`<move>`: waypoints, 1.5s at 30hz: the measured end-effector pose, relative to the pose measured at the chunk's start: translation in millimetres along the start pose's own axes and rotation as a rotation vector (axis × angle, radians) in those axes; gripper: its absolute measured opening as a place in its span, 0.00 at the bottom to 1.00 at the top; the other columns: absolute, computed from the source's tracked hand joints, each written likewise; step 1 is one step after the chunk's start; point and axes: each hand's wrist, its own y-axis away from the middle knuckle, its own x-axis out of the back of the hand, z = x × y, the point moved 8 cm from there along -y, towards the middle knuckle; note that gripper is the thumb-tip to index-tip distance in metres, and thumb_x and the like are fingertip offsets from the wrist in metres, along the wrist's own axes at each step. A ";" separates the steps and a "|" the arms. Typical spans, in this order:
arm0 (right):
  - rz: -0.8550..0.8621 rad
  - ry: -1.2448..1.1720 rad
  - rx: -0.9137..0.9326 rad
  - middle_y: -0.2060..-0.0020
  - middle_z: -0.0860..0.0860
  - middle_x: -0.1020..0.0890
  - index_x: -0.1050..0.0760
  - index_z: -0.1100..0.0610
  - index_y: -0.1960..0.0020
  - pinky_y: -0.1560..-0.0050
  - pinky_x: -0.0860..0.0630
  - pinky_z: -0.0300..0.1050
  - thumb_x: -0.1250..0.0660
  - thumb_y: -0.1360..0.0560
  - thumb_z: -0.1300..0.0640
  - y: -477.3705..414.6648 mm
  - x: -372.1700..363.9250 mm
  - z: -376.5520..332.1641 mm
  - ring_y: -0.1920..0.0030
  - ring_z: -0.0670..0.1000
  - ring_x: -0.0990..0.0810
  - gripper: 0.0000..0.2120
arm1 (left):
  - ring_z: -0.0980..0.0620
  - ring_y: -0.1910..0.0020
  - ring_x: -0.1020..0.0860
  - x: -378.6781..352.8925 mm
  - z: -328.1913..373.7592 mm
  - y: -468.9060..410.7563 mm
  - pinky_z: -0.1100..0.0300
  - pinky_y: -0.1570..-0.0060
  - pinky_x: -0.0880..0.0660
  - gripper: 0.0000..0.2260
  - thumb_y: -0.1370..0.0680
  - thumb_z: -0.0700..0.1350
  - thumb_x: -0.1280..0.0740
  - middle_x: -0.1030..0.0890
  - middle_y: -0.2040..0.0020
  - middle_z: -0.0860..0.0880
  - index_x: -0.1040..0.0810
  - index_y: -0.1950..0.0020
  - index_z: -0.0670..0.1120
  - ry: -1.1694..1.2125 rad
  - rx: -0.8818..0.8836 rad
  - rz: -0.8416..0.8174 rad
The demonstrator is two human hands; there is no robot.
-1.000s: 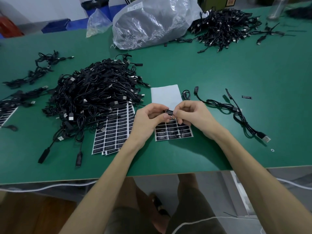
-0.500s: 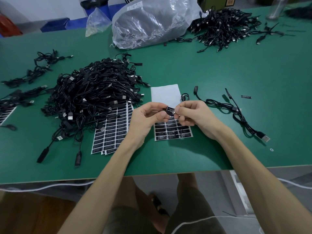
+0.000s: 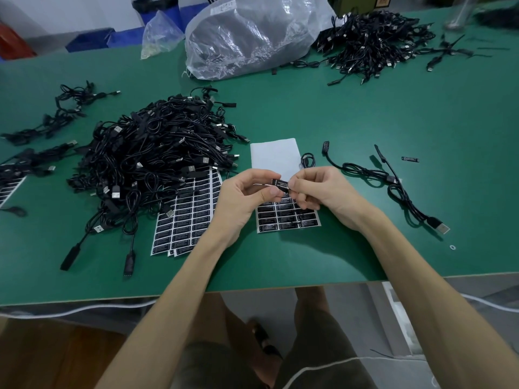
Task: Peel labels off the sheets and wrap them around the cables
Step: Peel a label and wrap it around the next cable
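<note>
My left hand [image 3: 244,202] and my right hand [image 3: 323,192] meet above the table and pinch one small black label [image 3: 280,185] between their fingertips. Directly beneath them lies a partly used label sheet [image 3: 286,219], its upper half bare white. A fuller stack of label sheets [image 3: 185,217] lies to the left, half under the big pile of black cables [image 3: 157,158]. One loose black cable [image 3: 393,186] with a USB plug stretches across the table to the right of my hands.
A grey plastic bag [image 3: 252,37] and a second cable heap [image 3: 373,43] sit at the back. More cables [image 3: 64,110] and another label sheet [image 3: 9,186] lie at far left. A stray label [image 3: 410,159] rests at right. The table's front edge [image 3: 280,287] runs below my forearms.
Both hands have lifted slightly off the sheet and the black label now shows more fully between the fingertips. Cables and sheets have not moved.
</note>
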 end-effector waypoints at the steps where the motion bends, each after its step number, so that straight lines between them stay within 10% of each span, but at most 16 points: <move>1: -0.001 0.003 0.000 0.70 0.51 0.20 0.20 0.61 0.57 0.74 0.34 0.35 0.30 0.20 0.63 0.0 -0.1 0.1 0.72 0.48 0.25 0.07 | 0.46 0.54 0.14 -0.1 -0.2 0.1 0.58 0.50 0.19 0.14 0.27 0.40 0.23 0.13 0.52 0.44 0.17 0.43 0.42 -0.004 0.001 -0.001; 45: 0.019 0.145 0.006 0.73 0.50 0.22 0.22 0.61 0.59 0.74 0.31 0.37 0.33 0.21 0.66 -4.8 -1.1 4.2 0.73 0.48 0.25 0.08 | 0.48 0.58 0.15 -4.2 -1.0 0.9 0.59 0.51 0.19 0.09 0.24 0.33 0.26 0.13 0.57 0.44 0.17 0.47 0.44 -0.090 -0.017 -0.009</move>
